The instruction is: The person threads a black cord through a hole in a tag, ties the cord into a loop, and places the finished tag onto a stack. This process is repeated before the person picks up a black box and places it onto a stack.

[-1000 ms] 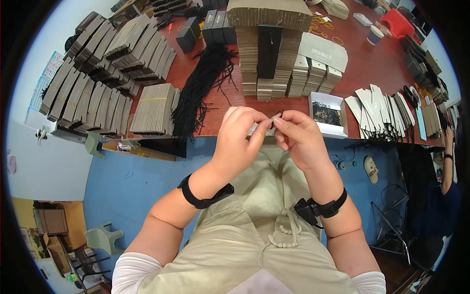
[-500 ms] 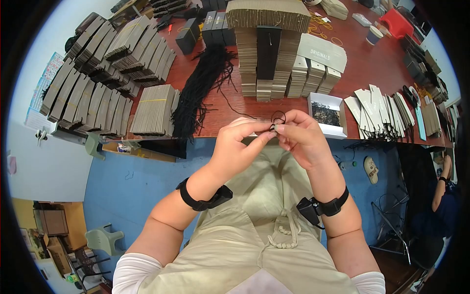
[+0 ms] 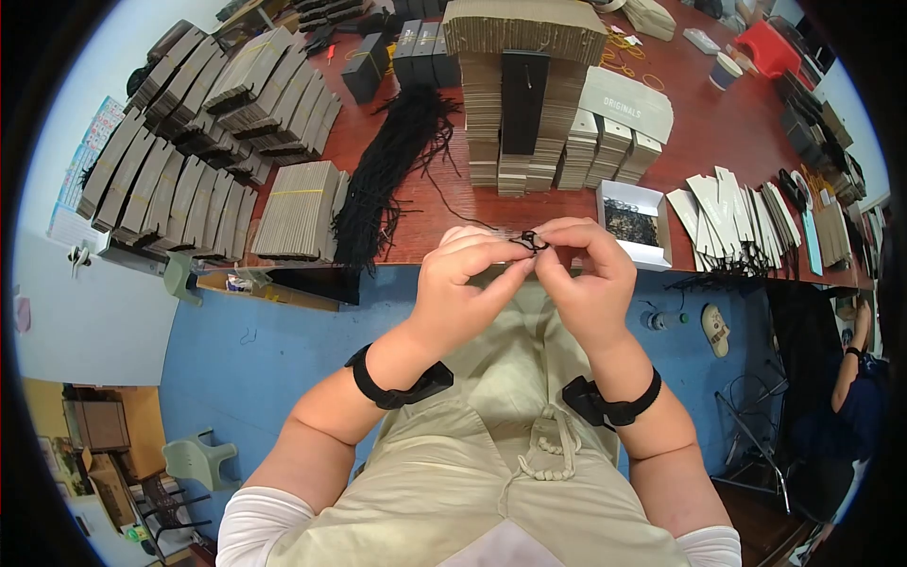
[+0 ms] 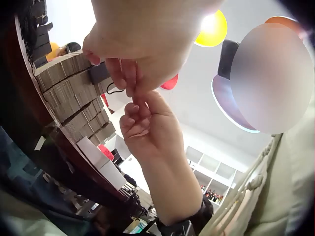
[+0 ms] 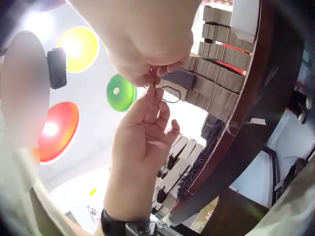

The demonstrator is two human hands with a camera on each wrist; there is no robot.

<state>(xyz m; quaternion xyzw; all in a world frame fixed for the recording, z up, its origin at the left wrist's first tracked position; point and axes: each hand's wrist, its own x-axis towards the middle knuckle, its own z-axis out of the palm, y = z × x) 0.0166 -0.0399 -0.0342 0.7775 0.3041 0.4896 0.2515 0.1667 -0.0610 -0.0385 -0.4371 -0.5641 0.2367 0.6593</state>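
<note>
Both hands meet at the table's near edge over a thin black cord, which is bent into small loops. My left hand pinches it between thumb and forefinger. From the other side my right hand pinches it too, the two sets of fingertips nearly together. In the left wrist view a loop of the cord sticks out past the fingers; the right wrist view shows the cord loop as well. The fingertips hide the rest of it. Behind my left hand lies a thick bundle of black cords.
A tall stack of grey-brown card pieces stands ahead, a black card strip against it. To the right are a white box with small black pieces and a spread of pale tags. More card stacks fill the left.
The cord loop that stood up above the right fingertips half a second ago now lies lower and tighter between both hands. My right hand has turned, its back now more upward.
</note>
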